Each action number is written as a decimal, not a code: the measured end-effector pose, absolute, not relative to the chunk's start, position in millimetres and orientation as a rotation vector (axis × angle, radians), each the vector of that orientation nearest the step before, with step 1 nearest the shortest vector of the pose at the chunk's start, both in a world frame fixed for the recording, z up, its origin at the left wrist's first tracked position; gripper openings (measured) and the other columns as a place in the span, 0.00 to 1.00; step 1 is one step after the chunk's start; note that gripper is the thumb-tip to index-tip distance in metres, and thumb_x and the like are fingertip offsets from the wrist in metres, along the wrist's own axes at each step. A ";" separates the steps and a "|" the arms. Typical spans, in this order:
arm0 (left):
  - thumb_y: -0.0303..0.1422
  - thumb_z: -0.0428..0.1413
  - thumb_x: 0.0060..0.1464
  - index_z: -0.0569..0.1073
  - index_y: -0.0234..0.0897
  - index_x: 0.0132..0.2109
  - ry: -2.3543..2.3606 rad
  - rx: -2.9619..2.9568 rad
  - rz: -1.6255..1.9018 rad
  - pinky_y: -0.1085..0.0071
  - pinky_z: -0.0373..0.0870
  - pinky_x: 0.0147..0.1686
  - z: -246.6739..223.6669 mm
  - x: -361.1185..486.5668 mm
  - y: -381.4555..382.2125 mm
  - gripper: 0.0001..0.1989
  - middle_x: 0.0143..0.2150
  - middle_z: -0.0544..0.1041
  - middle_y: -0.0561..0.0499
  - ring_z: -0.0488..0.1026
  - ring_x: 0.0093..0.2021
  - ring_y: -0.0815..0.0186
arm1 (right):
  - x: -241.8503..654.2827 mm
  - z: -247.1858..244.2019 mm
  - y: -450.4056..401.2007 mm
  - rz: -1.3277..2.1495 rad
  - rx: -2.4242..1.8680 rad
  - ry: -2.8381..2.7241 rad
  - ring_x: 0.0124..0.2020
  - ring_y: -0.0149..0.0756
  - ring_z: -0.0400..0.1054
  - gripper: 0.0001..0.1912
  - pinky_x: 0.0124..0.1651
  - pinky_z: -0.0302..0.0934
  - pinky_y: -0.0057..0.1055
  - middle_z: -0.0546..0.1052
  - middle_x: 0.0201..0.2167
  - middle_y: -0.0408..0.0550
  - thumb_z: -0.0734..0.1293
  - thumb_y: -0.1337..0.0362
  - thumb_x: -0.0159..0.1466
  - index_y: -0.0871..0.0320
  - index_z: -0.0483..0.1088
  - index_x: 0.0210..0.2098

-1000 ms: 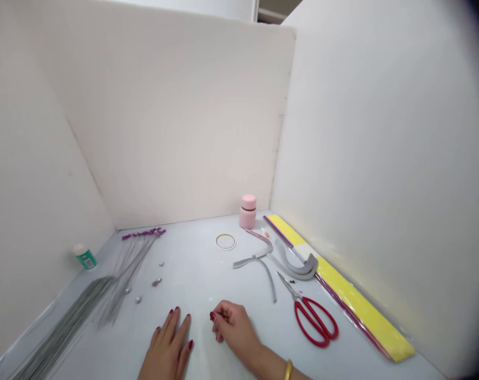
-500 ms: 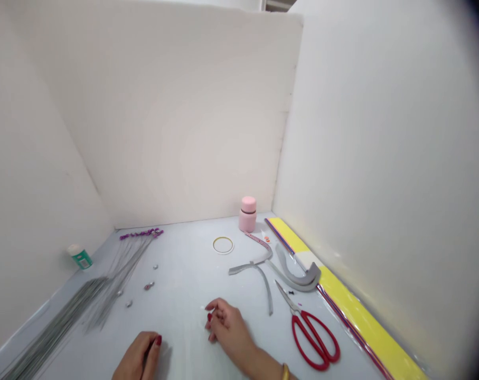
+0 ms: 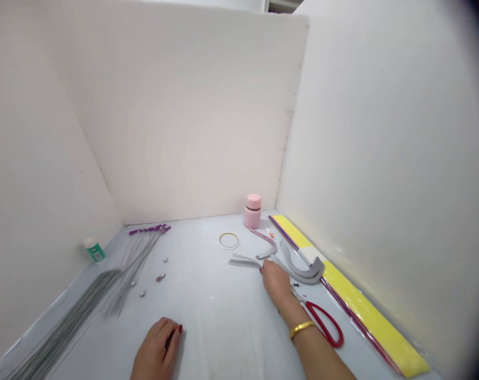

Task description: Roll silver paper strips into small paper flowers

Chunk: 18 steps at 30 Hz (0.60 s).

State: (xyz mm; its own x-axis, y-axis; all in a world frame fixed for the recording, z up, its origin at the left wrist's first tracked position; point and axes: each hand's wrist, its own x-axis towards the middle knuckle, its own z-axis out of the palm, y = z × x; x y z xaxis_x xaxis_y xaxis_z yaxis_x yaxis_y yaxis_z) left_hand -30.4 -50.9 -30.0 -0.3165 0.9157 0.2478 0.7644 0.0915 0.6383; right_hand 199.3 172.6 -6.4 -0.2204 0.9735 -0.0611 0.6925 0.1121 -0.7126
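My right hand (image 3: pixel 276 282) reaches to the right of the middle, with its fingertips closed on a thin grey strip (image 3: pixel 243 262). Two flat ends of the strip stick out to the left of the fingers; the rest is hidden under the hand. Scissors with red handles (image 3: pixel 334 332) lie beneath my right wrist, partly covered by it. My left hand (image 3: pixel 156 348) rests on the table near the front, fingers curled together, and nothing shows in it. A pinkish-grey curved strip (image 3: pixel 268 241) and wider grey curled strips (image 3: pixel 302 274) lie just beyond my right hand.
Grey wire stems (image 3: pixel 81 303) with purple tips (image 3: pixel 150 229) lie at the left, near several small silvery pieces (image 3: pixel 160 277). A green-and-white container (image 3: pixel 94 250) leans by the left wall. Further back are a ring-shaped roll (image 3: pixel 228 241) and a pink jar (image 3: pixel 252 212). Yellow packs (image 3: pixel 362 306) line the right wall.
My right hand has moved forward and right from the middle of the table and taken hold of the grey strip, whose ends have shifted. My left hand stays curled near the front.
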 end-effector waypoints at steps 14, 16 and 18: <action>0.40 0.54 0.47 0.70 0.33 0.28 1.751 0.815 1.543 0.74 0.64 0.23 -19.1 17.9 -12.3 0.12 0.21 0.71 0.53 0.67 0.22 0.67 | 117.3 -17.4 49.9 1.723 -0.922 -1.827 0.19 0.26 0.58 0.11 0.22 0.53 0.22 0.64 0.17 0.37 0.61 0.58 0.59 0.58 0.59 0.24; 0.39 0.55 0.46 0.68 0.34 0.22 1.749 0.787 1.549 0.75 0.62 0.23 -21.2 13.2 -13.1 0.13 0.18 0.69 0.55 0.66 0.21 0.68 | 117.1 -22.0 48.8 1.759 -0.887 -1.804 0.18 0.26 0.56 0.11 0.22 0.51 0.23 0.63 0.17 0.37 0.62 0.58 0.58 0.58 0.60 0.24; 0.38 0.55 0.46 0.68 0.34 0.20 1.725 0.782 1.542 0.75 0.61 0.22 -22.8 9.7 -13.8 0.14 0.16 0.67 0.56 0.65 0.20 0.68 | 117.6 -25.6 51.4 1.804 -0.853 -1.795 0.19 0.27 0.56 0.11 0.23 0.51 0.23 0.64 0.17 0.38 0.63 0.58 0.57 0.58 0.61 0.25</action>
State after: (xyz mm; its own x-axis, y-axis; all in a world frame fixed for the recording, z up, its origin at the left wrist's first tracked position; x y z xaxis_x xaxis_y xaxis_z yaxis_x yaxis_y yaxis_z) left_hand 9.7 -13.8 -22.8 -0.5845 0.8055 -0.0978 -0.0071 0.1154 0.9933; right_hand 117.6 51.4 -25.6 -0.7056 0.7000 -0.1100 0.1067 -0.0485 -0.9931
